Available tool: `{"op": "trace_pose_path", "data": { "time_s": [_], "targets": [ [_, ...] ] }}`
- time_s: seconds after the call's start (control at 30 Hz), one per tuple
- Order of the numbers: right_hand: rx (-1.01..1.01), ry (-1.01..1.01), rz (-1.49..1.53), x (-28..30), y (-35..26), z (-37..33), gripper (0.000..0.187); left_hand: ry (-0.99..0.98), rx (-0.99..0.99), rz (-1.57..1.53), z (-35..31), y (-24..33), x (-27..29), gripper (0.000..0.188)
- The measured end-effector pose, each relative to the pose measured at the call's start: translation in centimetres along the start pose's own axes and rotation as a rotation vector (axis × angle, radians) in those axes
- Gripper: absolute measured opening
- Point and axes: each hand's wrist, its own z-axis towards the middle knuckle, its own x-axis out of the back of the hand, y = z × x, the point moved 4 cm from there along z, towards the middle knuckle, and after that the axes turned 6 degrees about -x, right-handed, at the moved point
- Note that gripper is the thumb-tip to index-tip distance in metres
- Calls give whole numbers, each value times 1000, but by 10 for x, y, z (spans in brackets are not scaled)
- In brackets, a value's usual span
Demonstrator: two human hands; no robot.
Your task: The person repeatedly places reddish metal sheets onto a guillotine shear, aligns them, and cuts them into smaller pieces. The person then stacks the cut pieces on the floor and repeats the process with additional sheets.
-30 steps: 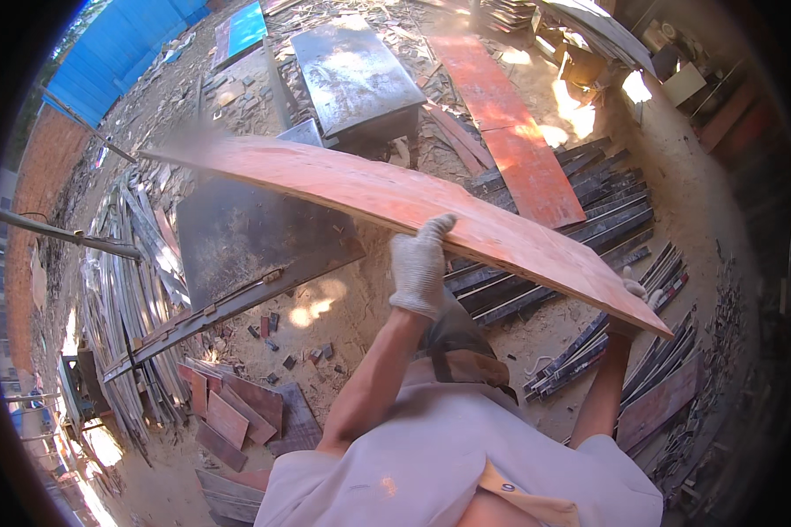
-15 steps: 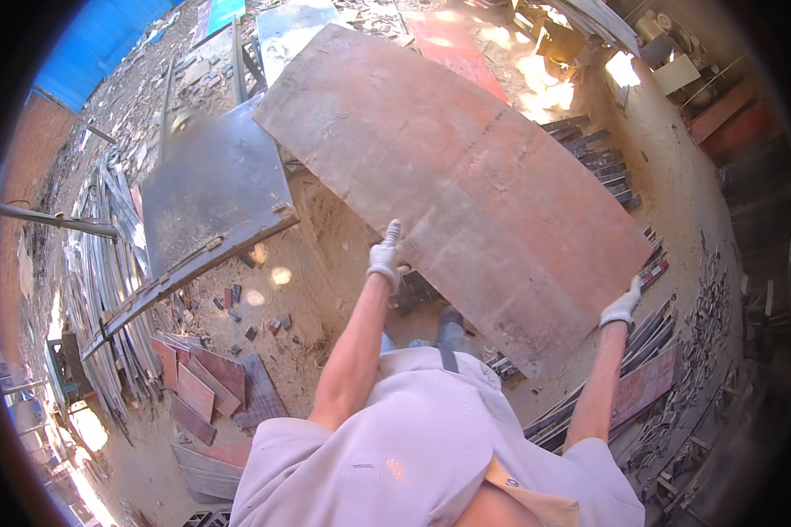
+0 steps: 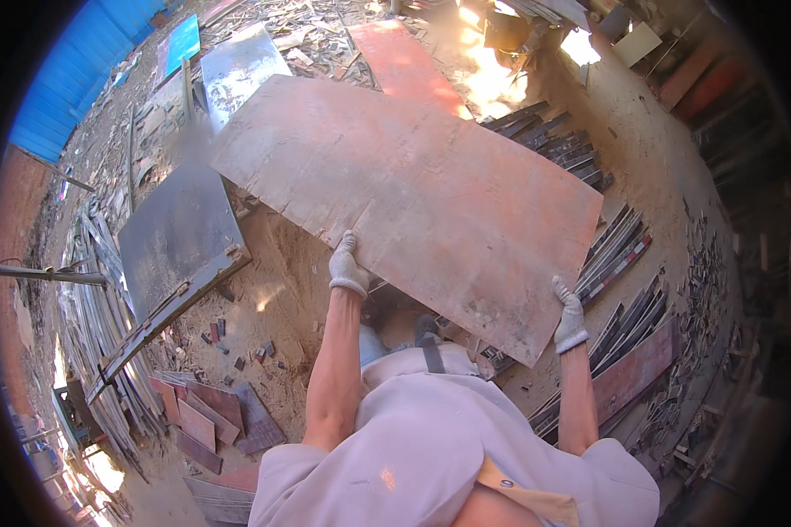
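Because the panel (image 3: 422,193) is broad and thin, we judge it stiff, fairly heavy and prone to tip at its far end. We hold it above the ground (image 3: 281,329), ahead of the shirt (image 3: 439,439), with the left hand (image 3: 349,265) clasping its near long edge and the right hand (image 3: 569,314) its right short edge; such edge holds appear to suit it best.

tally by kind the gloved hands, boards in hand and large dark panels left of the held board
Gloved hands: 2 (left hand, right hand)
Held board: 1
Large dark panel: 1
Total: 4
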Motion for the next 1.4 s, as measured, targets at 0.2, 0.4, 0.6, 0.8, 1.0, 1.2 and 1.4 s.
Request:
{"op": "trace_pose_path", "data": {
  "time_s": [0.2,0.4,0.6,0.8,1.0,1.2,1.4],
  "targets": [
    [125,97,-158,-35,-7,20,41,-69,52,-45,44,10,37,29],
    [72,0,-118,-66,-18,50,38,-46,-68,22,107,37,13,31],
    [123,-72,-137,-116,-72,101,54,-111,-71,42,177,66,-33,32],
    [143,-72,-435,-182,-149,116,58,-50,-30,68,210,81,-114,36],
    [84,-65,-330,-234,-204,140,55,-54,-59,191,248,85,-166,63],
    [12,-229,-200,-283,-225,208,54,-35,-145,189,289,134,-175,55],
    [-17,-223,-238,-333,-179,182,54,57,-302,219,315,192,-117,40]
  ]
}}
